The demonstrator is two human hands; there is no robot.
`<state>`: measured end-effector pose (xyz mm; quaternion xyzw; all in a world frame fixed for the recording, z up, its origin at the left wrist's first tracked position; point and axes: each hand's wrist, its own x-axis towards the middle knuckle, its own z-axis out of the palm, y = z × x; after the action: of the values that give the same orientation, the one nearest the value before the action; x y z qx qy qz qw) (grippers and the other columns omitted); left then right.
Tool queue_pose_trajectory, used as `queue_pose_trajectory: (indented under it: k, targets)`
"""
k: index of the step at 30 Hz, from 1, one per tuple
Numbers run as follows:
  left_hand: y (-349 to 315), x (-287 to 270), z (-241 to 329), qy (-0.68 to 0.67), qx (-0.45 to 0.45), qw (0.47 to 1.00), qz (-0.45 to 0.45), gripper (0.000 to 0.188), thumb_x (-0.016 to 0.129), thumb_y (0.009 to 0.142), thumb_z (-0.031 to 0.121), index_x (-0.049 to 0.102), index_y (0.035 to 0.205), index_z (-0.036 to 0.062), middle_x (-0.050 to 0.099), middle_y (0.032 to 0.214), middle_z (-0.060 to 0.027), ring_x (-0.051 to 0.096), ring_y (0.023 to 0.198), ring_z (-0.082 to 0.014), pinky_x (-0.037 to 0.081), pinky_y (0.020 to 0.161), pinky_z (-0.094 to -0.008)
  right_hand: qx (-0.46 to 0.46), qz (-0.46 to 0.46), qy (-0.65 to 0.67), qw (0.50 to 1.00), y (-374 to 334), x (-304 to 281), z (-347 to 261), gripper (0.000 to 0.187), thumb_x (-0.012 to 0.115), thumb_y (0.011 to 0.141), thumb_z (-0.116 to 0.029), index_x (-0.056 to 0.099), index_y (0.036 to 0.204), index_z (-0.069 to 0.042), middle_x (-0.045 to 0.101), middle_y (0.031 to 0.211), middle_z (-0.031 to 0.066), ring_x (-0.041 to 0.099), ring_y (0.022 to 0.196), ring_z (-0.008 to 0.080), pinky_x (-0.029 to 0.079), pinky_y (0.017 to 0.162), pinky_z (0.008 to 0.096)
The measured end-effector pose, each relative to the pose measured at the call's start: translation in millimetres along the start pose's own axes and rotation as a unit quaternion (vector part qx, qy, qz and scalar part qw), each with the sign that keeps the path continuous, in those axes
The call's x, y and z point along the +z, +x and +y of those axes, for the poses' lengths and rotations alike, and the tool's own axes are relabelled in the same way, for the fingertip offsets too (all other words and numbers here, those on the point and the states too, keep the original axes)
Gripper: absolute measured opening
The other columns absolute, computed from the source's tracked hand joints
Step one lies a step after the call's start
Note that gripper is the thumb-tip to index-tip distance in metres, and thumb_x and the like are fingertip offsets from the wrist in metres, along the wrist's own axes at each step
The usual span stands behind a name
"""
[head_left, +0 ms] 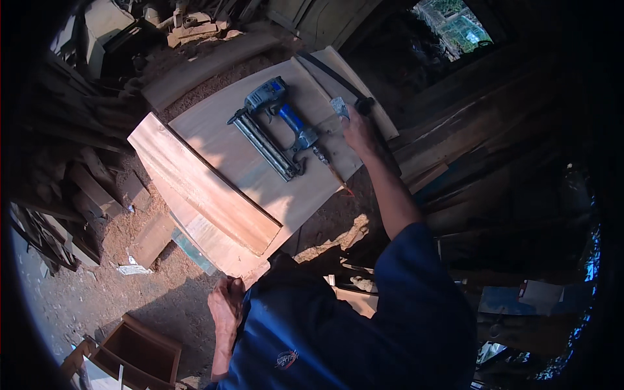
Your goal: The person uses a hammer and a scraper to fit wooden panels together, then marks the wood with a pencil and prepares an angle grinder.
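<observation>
My right hand reaches over the far right part of a wooden panel. Its fingers are closed on a small, flat, grey speckled piece, whose exact kind I cannot tell. To the left of that hand, a blue and grey air nail gun lies on the panel, with a hose fitting at its handle end. My left hand is low beside the panel's near corner, its fingers curled; whatever they may hold is hidden. A wide pale board with a raised dark edge lies across the panel's left side.
Wooden strips and a dark bar run along the panel's far right edge. Sawdust and offcuts cover the floor at left. A brown wooden box stands at lower left. Stacked planks fill the dark right side.
</observation>
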<state>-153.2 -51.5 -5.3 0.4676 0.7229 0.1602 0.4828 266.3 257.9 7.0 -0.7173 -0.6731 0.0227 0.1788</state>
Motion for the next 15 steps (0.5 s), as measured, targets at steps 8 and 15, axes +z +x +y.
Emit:
queue_pose_trajectory:
  k: [8,15]
  targets:
    - [16.7,22.5,-78.1,0.115,0.147,0.973,0.138,0.031,0.057,0.103,0.028,0.060,0.110,-0.0017,0.065,0.096,-0.0178,0.064,0.083,-0.0251,0.052,0.077,-0.0375,-0.034,0.052,-0.042,0.997,18.6,57.7,20.0,0.051,0.066,0.091,-0.012,0.051,0.140,-0.003,0.062,0.124,0.0252,0.058,0.114,0.0442,0.048,0.097,0.0486]
    - [7.9,15.0,-20.2,-0.249,0.028,0.966,0.058,0.048,0.067,0.098,0.030,0.051,0.126,-0.0051,0.066,0.104,-0.0125,0.063,0.097,-0.0198,0.051,0.086,-0.0344,-0.248,-0.062,0.190,0.948,-63.3,26.5,-156.4,0.046,0.069,0.090,-0.024,0.059,0.130,-0.003,0.058,0.108,0.0191,0.059,0.103,0.0368,0.050,0.088,0.0447]
